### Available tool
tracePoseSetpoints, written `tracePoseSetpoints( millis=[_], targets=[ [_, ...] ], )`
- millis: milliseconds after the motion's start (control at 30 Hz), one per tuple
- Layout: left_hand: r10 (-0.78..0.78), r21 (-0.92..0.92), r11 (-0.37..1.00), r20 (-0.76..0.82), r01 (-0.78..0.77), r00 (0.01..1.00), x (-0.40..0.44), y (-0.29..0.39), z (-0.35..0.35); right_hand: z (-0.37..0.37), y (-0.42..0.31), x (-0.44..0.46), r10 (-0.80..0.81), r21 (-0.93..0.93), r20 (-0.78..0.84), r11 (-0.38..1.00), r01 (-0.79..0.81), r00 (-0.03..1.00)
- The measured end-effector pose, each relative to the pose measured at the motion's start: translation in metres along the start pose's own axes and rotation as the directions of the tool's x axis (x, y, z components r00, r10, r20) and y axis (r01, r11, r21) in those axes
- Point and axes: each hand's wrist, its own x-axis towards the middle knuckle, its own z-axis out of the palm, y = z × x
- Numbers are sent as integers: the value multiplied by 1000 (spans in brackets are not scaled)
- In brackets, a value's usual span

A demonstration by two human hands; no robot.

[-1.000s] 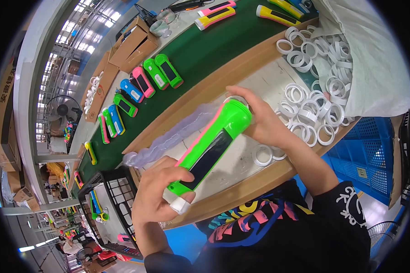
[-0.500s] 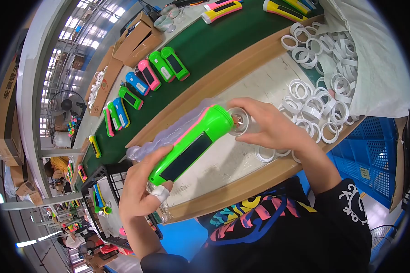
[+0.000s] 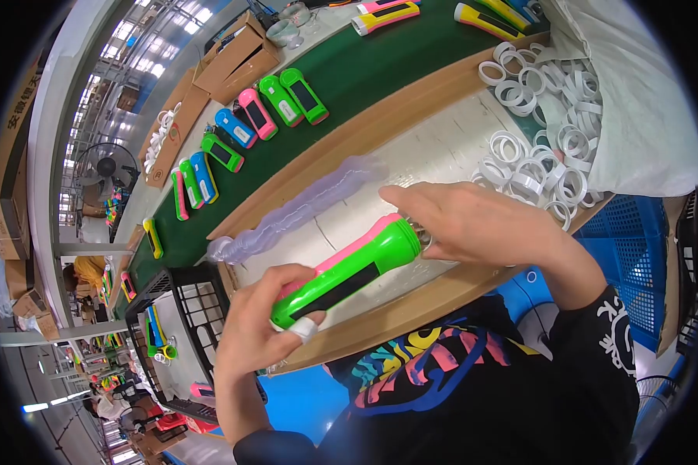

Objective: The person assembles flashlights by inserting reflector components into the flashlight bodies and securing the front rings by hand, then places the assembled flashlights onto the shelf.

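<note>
My left hand [image 3: 260, 322], with white tape on its thumb, is wrapped round the lower end of a green and pink flashlight [image 3: 357, 271]. The flashlight lies slanted, its wide head towards the right, a dark panel along its side. At that head, my right hand [image 3: 481, 221] closes its fingers round a clear lens cup [image 3: 421, 235], mostly hidden now behind the fingers and the green rim. Beyond the flashlight lies a long nested stack of clear purplish cups [image 3: 302, 208] on the pale tray board.
White rings [image 3: 531, 178] lie heaped at the right beside a white sack [image 3: 636, 101]. Several coloured flashlights [image 3: 257, 114] sit in a row on the green belt [image 3: 349, 77]. A black crate [image 3: 202, 318] stands left; cardboard edging [image 3: 372, 333] borders the tray.
The flashlight has come lower and to the right, lying flatter. My right hand has turned over the flashlight's head, and the clear lens cup is now against or close to its rim.
</note>
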Motion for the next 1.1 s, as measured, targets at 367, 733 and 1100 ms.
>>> tracePoseSetpoints(
  millis=[367,733,1100],
  targets=[
    [-315,-755,345,466,557,827,-28,-40,29,-16,-21,9,-135,-16,254,989,144,958],
    [-80,-402,904,174,145,981,-37,-42,21,2,-7,17,-208,169,137,968,184,968],
    [40,-37,998,-36,-42,999,-35,-10,-4,62,0,27,-25,513,-222,847,138,975]
  ],
)
